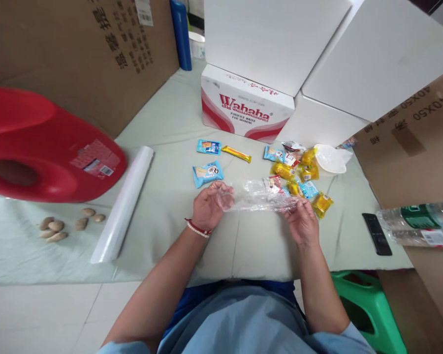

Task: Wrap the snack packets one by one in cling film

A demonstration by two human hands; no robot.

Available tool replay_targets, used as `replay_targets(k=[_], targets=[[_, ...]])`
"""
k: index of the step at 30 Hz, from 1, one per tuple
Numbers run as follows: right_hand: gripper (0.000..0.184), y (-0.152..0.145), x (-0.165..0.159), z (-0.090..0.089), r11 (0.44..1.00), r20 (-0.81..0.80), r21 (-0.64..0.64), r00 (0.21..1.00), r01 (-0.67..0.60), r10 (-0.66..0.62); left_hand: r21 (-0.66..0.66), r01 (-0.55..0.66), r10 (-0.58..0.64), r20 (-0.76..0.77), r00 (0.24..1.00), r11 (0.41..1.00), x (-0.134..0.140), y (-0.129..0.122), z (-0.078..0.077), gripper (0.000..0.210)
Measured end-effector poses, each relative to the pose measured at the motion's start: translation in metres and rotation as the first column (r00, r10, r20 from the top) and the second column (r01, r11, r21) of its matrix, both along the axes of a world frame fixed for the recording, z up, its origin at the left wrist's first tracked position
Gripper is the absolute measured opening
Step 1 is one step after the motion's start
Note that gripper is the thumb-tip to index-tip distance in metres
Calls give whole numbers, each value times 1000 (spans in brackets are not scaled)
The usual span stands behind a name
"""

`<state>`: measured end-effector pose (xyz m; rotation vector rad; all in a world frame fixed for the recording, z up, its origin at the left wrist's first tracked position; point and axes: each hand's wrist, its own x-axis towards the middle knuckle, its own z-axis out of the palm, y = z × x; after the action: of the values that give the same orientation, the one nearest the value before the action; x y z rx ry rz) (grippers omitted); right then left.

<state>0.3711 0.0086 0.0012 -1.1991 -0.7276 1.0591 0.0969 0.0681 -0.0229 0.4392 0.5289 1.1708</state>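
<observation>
A clear plastic bag (pixel 256 199) is stretched between my two hands, just above the table. My left hand (pixel 211 202), with a red and a white beaded bracelet at its wrist, grips one end. At the other end my right hand (pixel 302 221) pinches the plastic. Beyond the left hand lie a light-blue snack packet (pixel 207 173), a darker blue packet (pixel 208 147) and a thin yellow snack stick (pixel 236 154). Several yellow-wrapped snacks (pixel 283 170) and other packets are heaped behind the right hand. Part of a red-and-white packet (pixel 273 184) shows through the plastic.
A white plastic bowl (pixel 330 160) stands by the heap, before white boxes and a Wahaba carton (pixel 247 105). On the left are a red jug (pixel 51 147), a plastic roll (pixel 123 206) and several brown stones (pixel 56 226). Rightward lie a black phone (pixel 377 235) and plastic bottles (pixel 421 216).
</observation>
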Motion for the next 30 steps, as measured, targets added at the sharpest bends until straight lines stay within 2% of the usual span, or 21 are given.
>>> replay_targets(k=[2,4,8,10,13,16,18,21,23,27,30], targets=[[31,2,-2,2,997,57,61,997,39,-42,35,202,-199,-74,977,979,0,-3,1,53],[32,6,-5,4,992,175,111,981,66,-85,94,378,-353,-209,912,921,3,-6,-1,69],[35,9,-12,7,994,409,90,908,60,-92,178,598,-450,-504,737,781,9,-11,-6,65],[37,9,-11,8,989,452,76,880,128,-149,172,632,-445,-574,688,756,11,-12,-9,54],[37,8,-4,9,948,425,105,848,302,-317,197,517,-325,-581,746,833,13,-10,-11,43],[35,3,7,9,904,281,113,860,411,-426,235,270,-115,-517,848,934,14,-7,-9,37],[37,-4,14,7,908,183,57,890,415,-418,212,100,-3,-415,910,972,13,-4,-6,36],[41,-20,18,1,946,138,-67,942,318,-307,67,-27,41,-225,974,997,11,2,-3,39],[42,-33,20,-5,962,150,-145,966,231,-209,-24,-78,73,-178,981,997,9,4,-2,41],[46,-56,18,-13,965,129,-229,987,128,-100,-15,-219,199,-363,910,976,12,-5,-3,44],[54,-65,8,-15,969,11,-246,1000,-6,10,-30,-241,201,-458,866,970,17,-22,-4,44]])
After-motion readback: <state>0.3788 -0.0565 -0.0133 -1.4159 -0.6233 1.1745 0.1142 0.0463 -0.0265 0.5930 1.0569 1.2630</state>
